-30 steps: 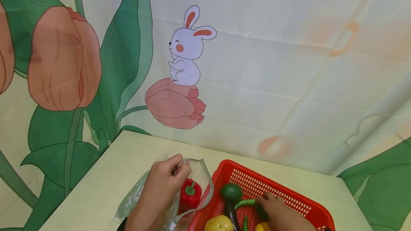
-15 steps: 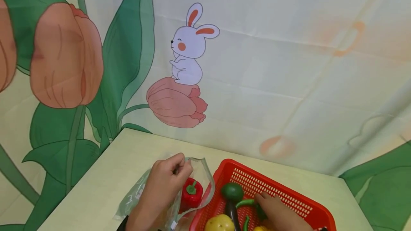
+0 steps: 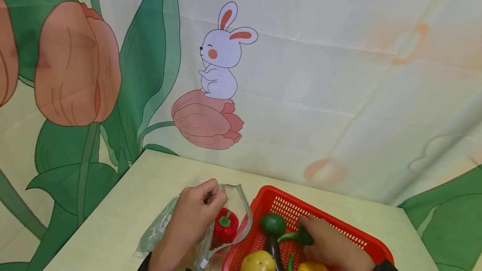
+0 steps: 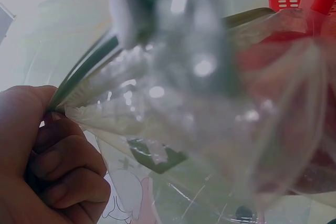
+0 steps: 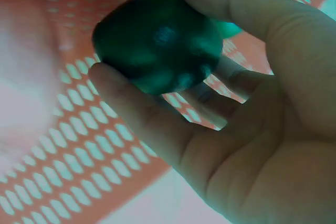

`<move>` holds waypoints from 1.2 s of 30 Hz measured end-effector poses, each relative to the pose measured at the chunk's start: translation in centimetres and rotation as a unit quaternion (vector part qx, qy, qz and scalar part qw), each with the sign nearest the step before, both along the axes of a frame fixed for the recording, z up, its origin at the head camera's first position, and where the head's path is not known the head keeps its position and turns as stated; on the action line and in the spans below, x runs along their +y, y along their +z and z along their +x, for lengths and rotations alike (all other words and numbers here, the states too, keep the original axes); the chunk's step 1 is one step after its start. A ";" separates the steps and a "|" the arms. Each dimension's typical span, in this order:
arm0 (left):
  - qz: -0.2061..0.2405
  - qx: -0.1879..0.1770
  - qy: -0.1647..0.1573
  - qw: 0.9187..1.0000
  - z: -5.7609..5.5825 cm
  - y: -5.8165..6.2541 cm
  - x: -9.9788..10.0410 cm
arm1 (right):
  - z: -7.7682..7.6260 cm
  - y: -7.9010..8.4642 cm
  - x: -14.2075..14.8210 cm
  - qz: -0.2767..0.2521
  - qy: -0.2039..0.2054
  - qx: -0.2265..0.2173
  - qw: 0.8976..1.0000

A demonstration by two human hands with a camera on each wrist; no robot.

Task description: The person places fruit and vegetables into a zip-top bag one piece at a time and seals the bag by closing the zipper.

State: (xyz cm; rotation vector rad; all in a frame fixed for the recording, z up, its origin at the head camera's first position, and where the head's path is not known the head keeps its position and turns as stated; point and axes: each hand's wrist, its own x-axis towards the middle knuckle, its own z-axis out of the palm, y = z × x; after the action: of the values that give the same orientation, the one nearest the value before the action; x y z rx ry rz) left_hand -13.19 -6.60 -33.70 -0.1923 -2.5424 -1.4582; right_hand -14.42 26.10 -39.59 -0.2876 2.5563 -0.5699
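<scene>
My left hand [image 3: 196, 210] pinches the rim of a clear zip bag [image 4: 131, 98] between thumb and curled fingers, keeping its mouth apart. Inside the bag sits a red bell pepper [image 3: 225, 225] with a green stem. Over the red basket [image 3: 265, 193], my right hand [image 3: 327, 239] grips a smooth, dark green rounded vegetable [image 5: 157, 43]. Its thumb and fingers lie around the sides, as the right wrist view shows; the exact kind cannot be told. A green chili pepper [image 3: 288, 236] lies beside this vegetable.
Also in the basket are a dark green round vegetable [image 3: 273, 223], a dark eggplant [image 3: 273, 248], a yellow potato-like item [image 3: 258, 261], another green chili [image 3: 290, 262] and a yellow item [image 3: 311, 266]. A printed cloth [image 3: 286, 95] hangs behind the table [image 3: 162, 168].
My right hand has closed its fingers around the dark green vegetable, which now shows more between thumb and fingers. The left hand keeps its grip on the bag's rim.
</scene>
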 end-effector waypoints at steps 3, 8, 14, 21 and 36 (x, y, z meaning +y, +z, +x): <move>0.002 -0.001 0.000 1.000 0.0 0.0 0.0 | 0.0 1.9 -1.1 0.003 0.007 0.036 0.999; 0.004 -0.005 -0.002 1.000 0.0 0.0 -0.1 | 1.0 6.0 -3.7 0.004 0.009 0.144 0.990; 0.004 0.001 0.001 1.000 0.0 0.2 -0.4 | 2.4 9.3 -7.4 -0.062 0.012 0.199 0.978; 0.000 -0.003 0.001 1.000 -0.2 0.1 -0.4 | 2.4 9.2 -11.4 -0.208 0.052 0.195 0.957; 0.007 -0.006 -0.005 1.000 -0.1 0.3 -0.5 | 0.8 6.0 -14.8 -0.243 0.090 0.196 0.946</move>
State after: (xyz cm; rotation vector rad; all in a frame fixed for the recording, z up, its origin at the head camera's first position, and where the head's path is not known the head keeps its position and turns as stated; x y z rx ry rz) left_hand -13.24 -7.12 -33.44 -0.1955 -2.5438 -1.4844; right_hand -13.64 11.34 -33.59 -0.8737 2.6765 -1.1702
